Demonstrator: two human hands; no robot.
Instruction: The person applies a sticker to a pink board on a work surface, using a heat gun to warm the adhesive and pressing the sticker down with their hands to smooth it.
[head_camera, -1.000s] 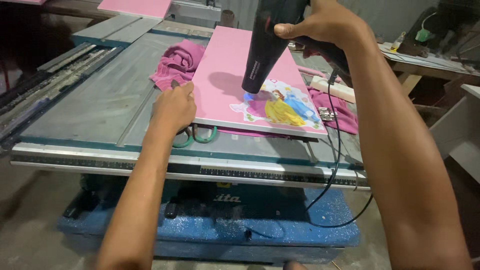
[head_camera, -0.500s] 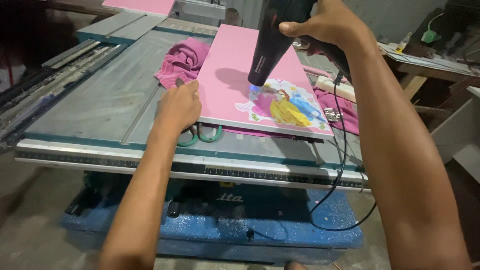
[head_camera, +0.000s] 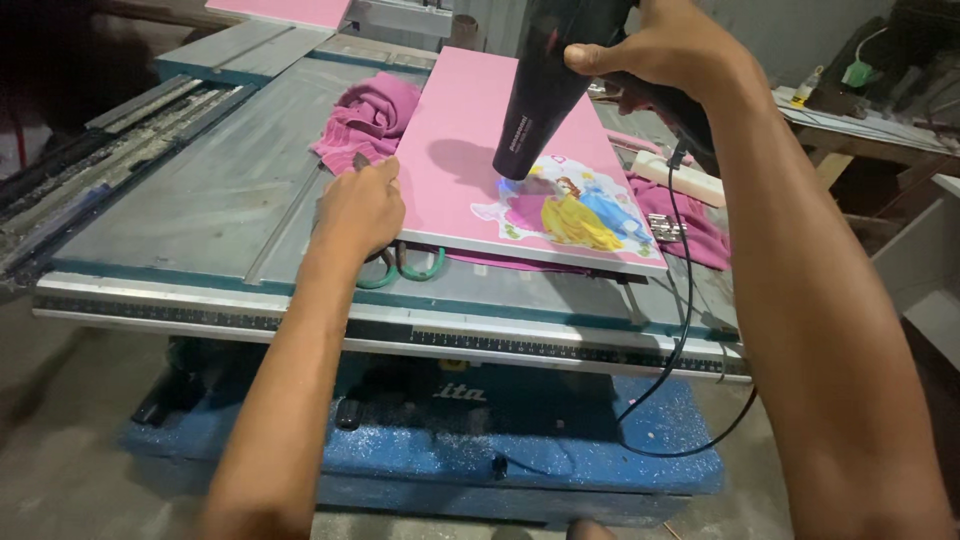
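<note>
A pink board (head_camera: 470, 150) lies flat on the grey saw table (head_camera: 200, 190), with a colourful cartoon sticker (head_camera: 570, 210) near its front right corner. My right hand (head_camera: 660, 50) grips a black hair dryer (head_camera: 545, 90), its nozzle pointing down at the sticker's left part. My left hand (head_camera: 358, 205) rests with fingers closed on the board's front left edge, beside green-handled scissors (head_camera: 405, 265) that poke out from under it.
A crumpled pink cloth (head_camera: 370, 115) lies behind my left hand. The dryer's black cord (head_camera: 685, 300) hangs over the table's front edge. A white power strip (head_camera: 680, 178) sits right of the board. A cluttered workbench (head_camera: 870, 110) stands at the far right.
The view has drifted slightly. The dryer nozzle has stayed over the sticker's left side, shifting a little. My left hand remains on the board's edge.
</note>
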